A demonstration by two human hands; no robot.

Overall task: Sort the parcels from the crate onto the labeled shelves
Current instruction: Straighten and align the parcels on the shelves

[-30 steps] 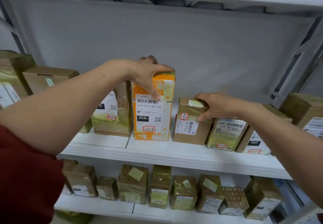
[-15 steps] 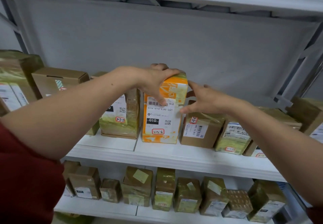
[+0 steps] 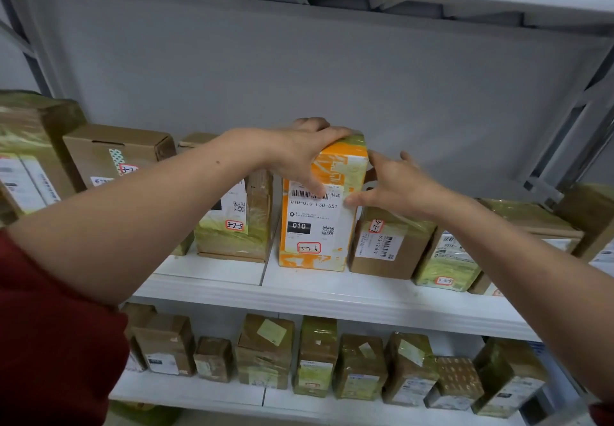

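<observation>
Orange parcel (image 3: 319, 213) upright on shelf (image 3: 332, 296), left hand (image 3: 299, 156) clamping top, right hand (image 3: 395, 186) spread against side (crate unseen; remainder unknown).

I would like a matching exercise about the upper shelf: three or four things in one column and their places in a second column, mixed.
Things:
1. orange parcel
2. left hand
3. right hand
4. box marked 3-2-5

Places:
A. left of the orange parcel
B. on the parcel's top corner
C. at the parcel's right edge
D. standing upright between brown boxes

Pairs: 1-D, 2-B, 3-C, 4-A
</observation>
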